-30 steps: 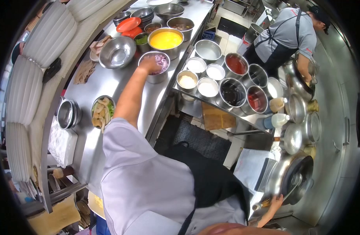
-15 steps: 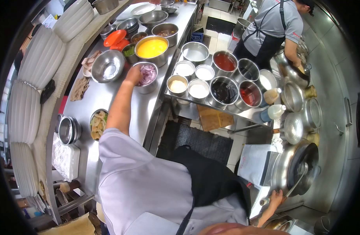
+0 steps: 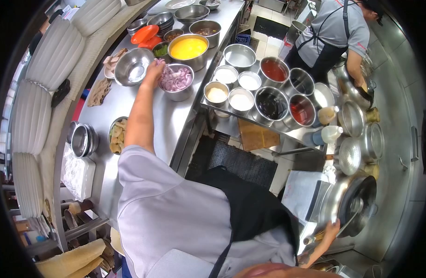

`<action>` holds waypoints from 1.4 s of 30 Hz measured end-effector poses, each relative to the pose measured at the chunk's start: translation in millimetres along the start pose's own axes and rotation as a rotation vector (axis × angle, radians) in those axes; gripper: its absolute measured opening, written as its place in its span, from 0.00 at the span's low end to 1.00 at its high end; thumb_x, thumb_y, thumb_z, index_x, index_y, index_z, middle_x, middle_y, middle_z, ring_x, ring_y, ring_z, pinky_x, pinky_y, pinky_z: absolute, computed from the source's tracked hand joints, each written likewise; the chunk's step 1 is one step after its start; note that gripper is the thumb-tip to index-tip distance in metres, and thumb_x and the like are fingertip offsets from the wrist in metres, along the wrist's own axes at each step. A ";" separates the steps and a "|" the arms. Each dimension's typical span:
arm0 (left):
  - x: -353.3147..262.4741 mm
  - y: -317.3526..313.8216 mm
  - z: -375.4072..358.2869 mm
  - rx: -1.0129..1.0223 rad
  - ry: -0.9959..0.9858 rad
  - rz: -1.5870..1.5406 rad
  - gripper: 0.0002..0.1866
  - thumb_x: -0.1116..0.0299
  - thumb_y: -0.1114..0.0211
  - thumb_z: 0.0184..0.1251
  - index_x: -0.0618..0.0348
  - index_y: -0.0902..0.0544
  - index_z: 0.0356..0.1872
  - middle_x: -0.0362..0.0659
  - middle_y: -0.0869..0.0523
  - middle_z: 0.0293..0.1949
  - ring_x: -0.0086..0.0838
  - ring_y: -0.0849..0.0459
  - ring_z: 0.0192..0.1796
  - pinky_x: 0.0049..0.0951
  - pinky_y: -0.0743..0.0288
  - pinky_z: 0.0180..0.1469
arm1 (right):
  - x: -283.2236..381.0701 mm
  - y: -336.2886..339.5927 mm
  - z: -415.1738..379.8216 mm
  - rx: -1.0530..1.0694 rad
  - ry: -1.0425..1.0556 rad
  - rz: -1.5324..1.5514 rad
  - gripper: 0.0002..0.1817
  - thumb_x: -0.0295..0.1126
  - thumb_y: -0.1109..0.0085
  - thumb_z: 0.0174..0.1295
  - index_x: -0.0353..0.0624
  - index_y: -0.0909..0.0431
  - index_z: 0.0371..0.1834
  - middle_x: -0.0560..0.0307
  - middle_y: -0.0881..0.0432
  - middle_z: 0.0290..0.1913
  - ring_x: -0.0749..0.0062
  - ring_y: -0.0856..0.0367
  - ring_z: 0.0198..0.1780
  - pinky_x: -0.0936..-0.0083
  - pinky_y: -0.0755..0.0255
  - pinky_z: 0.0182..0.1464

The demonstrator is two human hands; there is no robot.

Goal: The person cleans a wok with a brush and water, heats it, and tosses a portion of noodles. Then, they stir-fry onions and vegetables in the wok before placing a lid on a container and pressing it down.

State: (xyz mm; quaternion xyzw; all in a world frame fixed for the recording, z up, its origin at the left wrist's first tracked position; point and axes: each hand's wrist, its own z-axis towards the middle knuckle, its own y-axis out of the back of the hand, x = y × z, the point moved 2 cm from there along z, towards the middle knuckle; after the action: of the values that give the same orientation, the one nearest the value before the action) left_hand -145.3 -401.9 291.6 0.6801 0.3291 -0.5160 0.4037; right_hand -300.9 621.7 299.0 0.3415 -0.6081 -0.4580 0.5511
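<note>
My left hand (image 3: pixel 153 73) is closed around some sliced onion. It is raised just left of the steel pot of sliced purple onion (image 3: pixel 177 79), beside the rim of a wide steel bowl (image 3: pixel 134 67). At the lower right, my right hand (image 3: pixel 332 230) grips the handle of a ladle (image 3: pixel 352 217), whose head rests inside a dark wok (image 3: pixel 363 199). Behind the onion pot stands a pot of yellow liquid (image 3: pixel 189 48). A bowl of pale and green pieces (image 3: pixel 117 135) sits nearer to me on the steel counter (image 3: pixel 164 125).
A side table (image 3: pixel 287 134) carries several pots of sauces and powders, with squeeze bottles (image 3: pixel 331 134) at its right corner. Stacked plates (image 3: pixel 34 116) line the left shelf. Another person (image 3: pixel 336 32) works at the upper right. Strainers (image 3: pixel 349 155) stand along the right.
My left hand has come up out of the onion pot and shifted left towards the wide bowl, with onion in its fingers. The whole view has shifted slightly.
</note>
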 end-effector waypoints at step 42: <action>-212.5 -812.3 -734.5 1.991 -0.483 0.127 0.22 0.65 0.35 0.64 0.62 0.24 0.57 0.37 0.19 0.32 0.17 0.25 0.28 0.20 0.33 0.26 | -116.9 74.5 30.4 -0.288 -0.555 0.831 0.24 0.27 0.43 0.57 0.34 0.28 0.59 0.48 0.15 0.36 0.57 0.16 0.34 0.64 0.24 0.38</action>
State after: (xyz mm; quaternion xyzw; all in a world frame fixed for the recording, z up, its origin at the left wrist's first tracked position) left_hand -580.3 615.8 431.0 0.6005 -0.3749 -0.6560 -0.2617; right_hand -305.5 760.6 327.6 -0.1423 -0.7464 -0.3531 0.5459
